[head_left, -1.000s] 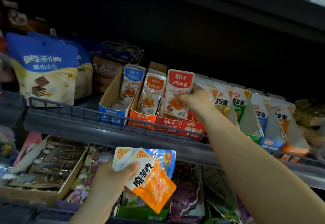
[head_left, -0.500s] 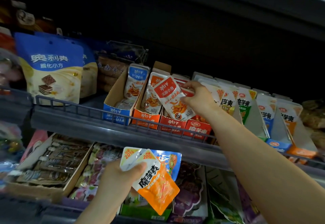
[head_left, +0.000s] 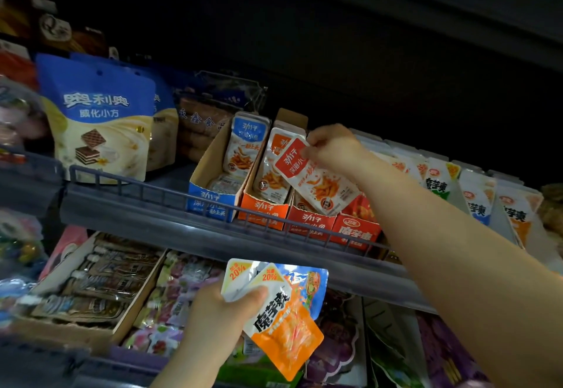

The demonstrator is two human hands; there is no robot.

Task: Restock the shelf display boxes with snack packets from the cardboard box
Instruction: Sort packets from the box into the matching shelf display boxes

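Note:
My right hand [head_left: 333, 149] pinches the top of a red-and-white snack packet [head_left: 316, 179], which tilts leftward over the red display box [head_left: 310, 220] on the upper shelf. An orange display box [head_left: 263, 209] and a blue display box [head_left: 210, 202] stand to its left, each with packets inside. Lower down, my left hand [head_left: 219, 311] grips a small fan of packets, an orange one [head_left: 285, 320] in front and a blue one [head_left: 307, 281] behind. The cardboard box is out of view.
A wire rail [head_left: 152, 188] runs along the upper shelf's front edge. A big blue biscuit bag [head_left: 100, 119] stands at the left. More display boxes of white packets [head_left: 475, 195] line the right. The lower shelf holds a cardboard tray [head_left: 88, 290] and assorted bags.
My right hand has pulled the red packet from upright in its box and tipped it to the left, moving its grip to the packet's top. The left hand's packets stay where they were.

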